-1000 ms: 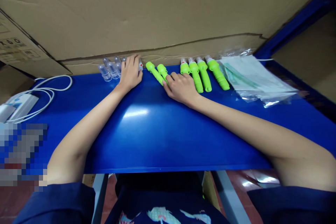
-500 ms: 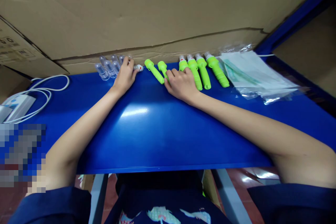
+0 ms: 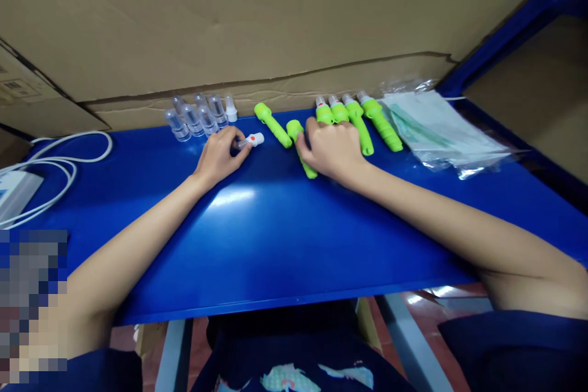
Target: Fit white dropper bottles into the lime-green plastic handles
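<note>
My left hand [image 3: 223,153] pinches a small clear tube with a white end and a red dot [image 3: 256,139], held just above or on the blue table. My right hand [image 3: 333,150] is closed round a lime-green flashlight-shaped tube [image 3: 309,168]; the fingertips are hidden behind the knuckles. Between the hands another lime-green tube [image 3: 273,125] lies slantwise. Beyond my left hand stand several clear plastic tubes [image 3: 190,119] and one white-ended piece [image 3: 231,110]. Past my right hand lie several lime-green tubes with clear tips [image 3: 381,122], partly covered by the hand.
Clear plastic bags with white and green contents [image 3: 441,125] lie at the right of the blue table [image 3: 257,245]. A white cable [image 3: 68,180] loops at the left. Cardboard [image 3: 248,24] walls off the back. Part of the lower left is pixelated.
My left hand has drawn the white-ended clear tube away from the row, towards me and rightward. My right hand has pulled one lime-green tube nearer and slightly right.
</note>
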`<act>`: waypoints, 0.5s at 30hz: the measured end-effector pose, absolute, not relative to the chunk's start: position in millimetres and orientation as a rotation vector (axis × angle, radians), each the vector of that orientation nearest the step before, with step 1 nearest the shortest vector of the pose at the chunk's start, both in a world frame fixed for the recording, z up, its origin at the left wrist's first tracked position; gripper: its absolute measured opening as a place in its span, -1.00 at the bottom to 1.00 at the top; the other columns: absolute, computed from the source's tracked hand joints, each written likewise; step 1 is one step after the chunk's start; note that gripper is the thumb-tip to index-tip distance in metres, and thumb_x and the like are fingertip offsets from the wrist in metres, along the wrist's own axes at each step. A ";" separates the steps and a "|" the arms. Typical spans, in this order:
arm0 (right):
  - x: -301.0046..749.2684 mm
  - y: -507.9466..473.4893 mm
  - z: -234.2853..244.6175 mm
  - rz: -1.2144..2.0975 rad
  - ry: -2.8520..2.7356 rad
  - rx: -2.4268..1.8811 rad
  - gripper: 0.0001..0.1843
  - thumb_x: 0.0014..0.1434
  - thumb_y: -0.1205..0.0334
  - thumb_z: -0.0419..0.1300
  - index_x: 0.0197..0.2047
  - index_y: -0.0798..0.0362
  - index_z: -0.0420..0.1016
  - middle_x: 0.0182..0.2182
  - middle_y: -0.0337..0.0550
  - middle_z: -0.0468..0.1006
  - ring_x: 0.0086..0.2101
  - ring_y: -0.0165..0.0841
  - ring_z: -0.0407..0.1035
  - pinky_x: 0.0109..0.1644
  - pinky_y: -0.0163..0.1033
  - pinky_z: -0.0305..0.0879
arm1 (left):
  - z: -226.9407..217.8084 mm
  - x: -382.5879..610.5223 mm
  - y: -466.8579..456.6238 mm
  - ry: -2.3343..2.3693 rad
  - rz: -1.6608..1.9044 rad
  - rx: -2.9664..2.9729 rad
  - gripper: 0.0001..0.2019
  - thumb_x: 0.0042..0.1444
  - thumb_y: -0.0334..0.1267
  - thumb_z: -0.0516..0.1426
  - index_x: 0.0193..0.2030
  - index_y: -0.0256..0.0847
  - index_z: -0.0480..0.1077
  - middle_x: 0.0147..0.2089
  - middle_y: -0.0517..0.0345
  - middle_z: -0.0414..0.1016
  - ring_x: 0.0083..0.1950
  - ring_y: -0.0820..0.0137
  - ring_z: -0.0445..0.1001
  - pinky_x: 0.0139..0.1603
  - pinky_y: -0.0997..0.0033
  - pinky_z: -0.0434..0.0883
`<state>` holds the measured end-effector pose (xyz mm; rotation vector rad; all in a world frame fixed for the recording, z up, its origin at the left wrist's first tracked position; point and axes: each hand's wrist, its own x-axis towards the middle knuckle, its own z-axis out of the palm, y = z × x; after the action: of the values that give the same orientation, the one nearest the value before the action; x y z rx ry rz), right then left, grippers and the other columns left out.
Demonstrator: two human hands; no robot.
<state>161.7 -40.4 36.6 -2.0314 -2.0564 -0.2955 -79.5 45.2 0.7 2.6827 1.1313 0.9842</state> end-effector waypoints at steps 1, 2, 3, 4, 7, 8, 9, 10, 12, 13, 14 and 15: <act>164.0 -37.1 35.0 -0.287 -2.011 -2.021 -0.52 0.43 0.08 -0.09 0.08 0.30 0.43 -0.17 0.35 0.61 -0.17 0.12 0.53 -0.01 0.15 0.24 | 1.5 -78.6 44.1 1.141 0.944 2.697 -0.86 0.30 -0.18 0.17 -0.19 -0.20 0.38 -0.24 0.10 0.53 -0.23 0.32 0.49 -0.15 0.31 0.33; 166.8 -33.3 32.8 -0.271 -2.001 -1.997 -0.49 0.43 0.03 -0.07 0.13 0.29 0.40 -0.13 0.36 0.61 -0.14 0.15 0.52 0.01 0.18 0.25 | 2.4 -77.6 42.8 1.155 0.905 2.710 -0.87 0.30 -0.18 0.17 -0.17 -0.20 0.39 -0.23 0.09 0.55 -0.21 0.30 0.50 -0.13 0.29 0.32; 169.9 -29.4 30.4 -0.242 -1.997 -1.991 -0.46 0.43 -0.02 -0.06 0.16 0.27 0.38 -0.11 0.35 0.61 -0.11 0.16 0.51 0.02 0.21 0.26 | 3.3 -76.5 41.6 1.171 0.864 2.723 -0.87 0.29 -0.19 0.16 -0.16 -0.21 0.39 -0.22 0.08 0.57 -0.20 0.29 0.52 -0.12 0.27 0.32; 173.0 -25.8 28.2 -0.188 -1.997 -2.004 -0.45 0.43 -0.06 -0.04 0.17 0.25 0.37 -0.11 0.33 0.61 -0.10 0.17 0.51 0.03 0.22 0.27 | 4.2 -75.3 40.3 1.187 0.828 2.729 -0.87 0.30 -0.20 0.16 -0.14 -0.21 0.40 -0.21 0.07 0.58 -0.19 0.27 0.53 -0.10 0.26 0.32; 181.2 -18.4 25.1 -0.030 -2.057 -2.010 -0.45 0.42 -0.07 -0.01 0.22 0.20 0.36 -0.10 0.28 0.61 -0.09 0.18 0.51 0.02 0.23 0.29 | 6.3 -72.9 37.0 1.225 0.781 2.720 -0.81 0.30 -0.22 0.14 -0.01 -0.23 0.41 -0.12 0.03 0.62 -0.11 0.22 0.56 -0.04 0.23 0.32; 183.3 -17.3 25.2 0.001 -2.090 -1.980 -0.45 0.41 -0.06 0.01 0.25 0.17 0.36 -0.09 0.25 0.62 -0.09 0.17 0.51 0.03 0.22 0.29 | 6.7 -72.6 36.3 1.230 0.771 2.716 -0.77 0.30 -0.23 0.14 0.05 -0.23 0.41 -0.08 0.02 0.62 -0.07 0.20 0.57 -0.01 0.22 0.32; 185.1 -16.7 25.7 0.019 -2.122 -1.939 -0.45 0.39 -0.05 0.04 0.28 0.15 0.35 -0.08 0.21 0.62 -0.08 0.15 0.51 0.03 0.20 0.30 | 7.0 -72.6 35.8 1.229 0.761 2.714 -0.74 0.31 -0.23 0.14 0.09 -0.24 0.41 -0.04 0.00 0.62 -0.03 0.18 0.57 0.01 0.21 0.33; 186.5 -16.4 26.4 0.028 -2.149 -1.897 -0.43 0.37 -0.04 0.07 0.30 0.13 0.33 -0.08 0.18 0.63 -0.08 0.13 0.50 0.04 0.18 0.30 | 7.0 -72.8 35.7 1.222 0.751 2.717 -0.71 0.31 -0.23 0.13 0.12 -0.25 0.41 -0.01 -0.01 0.62 0.02 0.16 0.57 0.03 0.20 0.33; 188.4 -16.5 28.0 0.043 -2.183 -1.850 -0.40 0.32 0.02 0.11 0.34 0.10 0.32 -0.09 0.11 0.63 -0.09 0.08 0.50 0.03 0.11 0.32 | 6.4 -73.9 36.1 1.194 0.749 2.728 -0.72 0.36 -0.22 0.09 0.13 -0.24 0.43 0.05 -0.03 0.61 0.08 0.13 0.56 0.06 0.19 0.33; 189.1 -16.7 28.7 0.056 -2.189 -1.849 -0.39 0.29 0.06 0.13 0.35 0.11 0.32 -0.11 0.10 0.64 -0.11 0.05 0.50 0.02 0.08 0.32 | 5.9 -74.7 36.8 1.178 0.765 2.729 -0.72 0.39 -0.20 0.06 0.12 -0.24 0.44 0.06 -0.04 0.61 0.10 0.13 0.55 0.07 0.19 0.34; 189.5 -16.9 29.4 0.071 -2.191 -1.853 -0.39 0.27 0.09 0.14 0.34 0.12 0.34 -0.12 0.08 0.64 -0.13 0.03 0.50 0.00 0.04 0.33 | 5.1 -75.6 37.6 1.165 0.791 2.727 -0.72 0.42 -0.18 0.02 0.11 -0.24 0.44 0.07 -0.04 0.61 0.10 0.14 0.55 0.07 0.19 0.34; 189.9 -17.1 29.9 0.082 -2.190 -1.853 -0.39 0.24 0.12 0.15 0.33 0.12 0.36 -0.13 0.07 0.64 -0.15 0.00 0.50 -0.02 0.02 0.33 | 4.3 -76.5 38.6 1.155 0.826 2.722 -0.70 0.45 -0.16 -0.01 0.10 -0.24 0.44 0.07 -0.05 0.60 0.10 0.14 0.55 0.07 0.19 0.35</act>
<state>189.9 -17.1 29.9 -1.8530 -2.1900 0.0816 -76.5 38.6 4.3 2.7218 1.1548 0.8257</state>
